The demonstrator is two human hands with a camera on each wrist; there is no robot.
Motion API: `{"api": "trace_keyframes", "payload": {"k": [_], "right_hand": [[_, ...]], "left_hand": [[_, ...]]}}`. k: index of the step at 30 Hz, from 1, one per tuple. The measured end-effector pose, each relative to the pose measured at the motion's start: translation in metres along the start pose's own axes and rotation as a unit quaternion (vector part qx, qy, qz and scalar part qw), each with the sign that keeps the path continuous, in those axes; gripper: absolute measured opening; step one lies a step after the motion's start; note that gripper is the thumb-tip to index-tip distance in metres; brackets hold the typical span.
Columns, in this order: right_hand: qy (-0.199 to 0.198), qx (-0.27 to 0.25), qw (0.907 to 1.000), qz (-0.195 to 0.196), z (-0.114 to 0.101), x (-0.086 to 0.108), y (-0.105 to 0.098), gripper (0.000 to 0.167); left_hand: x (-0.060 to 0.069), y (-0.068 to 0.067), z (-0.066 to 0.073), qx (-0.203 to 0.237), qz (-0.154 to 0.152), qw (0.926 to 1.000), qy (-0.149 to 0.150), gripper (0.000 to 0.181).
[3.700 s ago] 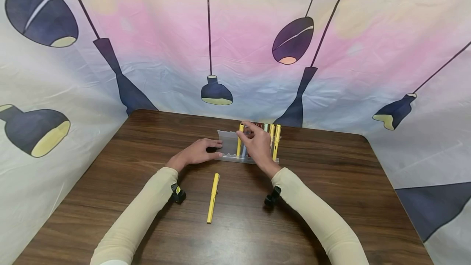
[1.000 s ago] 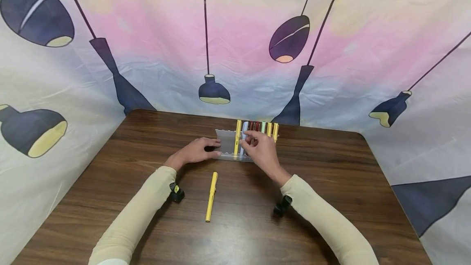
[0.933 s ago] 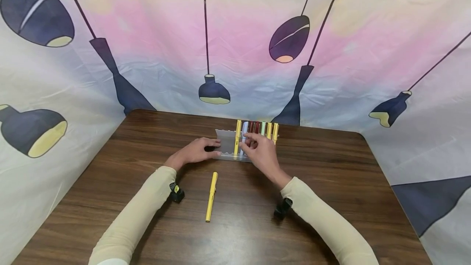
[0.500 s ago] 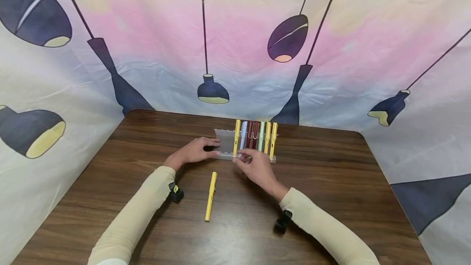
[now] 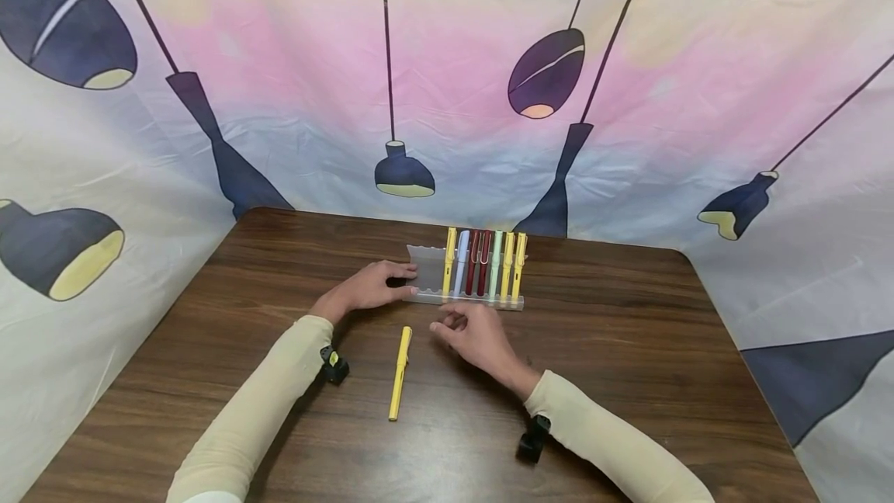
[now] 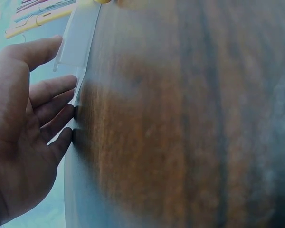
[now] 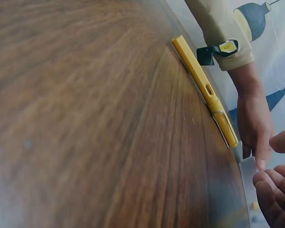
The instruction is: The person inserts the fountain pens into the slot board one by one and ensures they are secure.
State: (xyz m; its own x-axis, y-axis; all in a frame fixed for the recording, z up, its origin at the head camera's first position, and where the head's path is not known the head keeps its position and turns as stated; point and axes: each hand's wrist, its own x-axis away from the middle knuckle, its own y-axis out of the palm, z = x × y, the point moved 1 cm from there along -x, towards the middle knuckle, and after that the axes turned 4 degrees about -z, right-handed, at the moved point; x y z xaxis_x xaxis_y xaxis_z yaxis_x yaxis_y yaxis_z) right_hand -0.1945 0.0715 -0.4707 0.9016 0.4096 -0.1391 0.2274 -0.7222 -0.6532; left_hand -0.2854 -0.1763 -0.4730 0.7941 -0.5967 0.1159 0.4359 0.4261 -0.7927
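Observation:
A clear plastic pen holder (image 5: pixel 427 270) stands near the back of the table. Leaning side by side in its right part are a yellow pen (image 5: pixel 449 258), a light blue pen (image 5: pixel 462 258), two dark red pens (image 5: pixel 483 266), a mint green pen (image 5: pixel 496 262) and two more yellow pens (image 5: pixel 518 266). My left hand (image 5: pixel 370 286) touches the holder's left end, thumb and fingers spread apart. My right hand (image 5: pixel 478 336) hovers in front of the holder, loosely curled around nothing. One loose yellow pen (image 5: pixel 400 375) lies on the table between my forearms, its clip pointing right.
The brown wood-grain table (image 5: pixel 628 332) reaches back to a cloth backdrop (image 5: pixel 475 169) printed with lamps. Black wrist cameras (image 5: pixel 534 437) are strapped to both sleeves. The holder's left slots hold no pens.
My right hand has left the light blue pen and come down toward me, in front of the holder. The left hand stays at the holder's end, and the loose yellow pen lies where it was.

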Motion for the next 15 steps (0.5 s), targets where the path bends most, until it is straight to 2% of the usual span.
{"api": "trace_keyframes", "payload": {"k": [15], "right_hand": [[0.015,-0.037,0.9985,-0.038,-0.008,0.001,0.023,0.036]], "left_hand": [[0.001,0.001,0.001,0.002,0.006,1.0000,0.000,0.056]]}}
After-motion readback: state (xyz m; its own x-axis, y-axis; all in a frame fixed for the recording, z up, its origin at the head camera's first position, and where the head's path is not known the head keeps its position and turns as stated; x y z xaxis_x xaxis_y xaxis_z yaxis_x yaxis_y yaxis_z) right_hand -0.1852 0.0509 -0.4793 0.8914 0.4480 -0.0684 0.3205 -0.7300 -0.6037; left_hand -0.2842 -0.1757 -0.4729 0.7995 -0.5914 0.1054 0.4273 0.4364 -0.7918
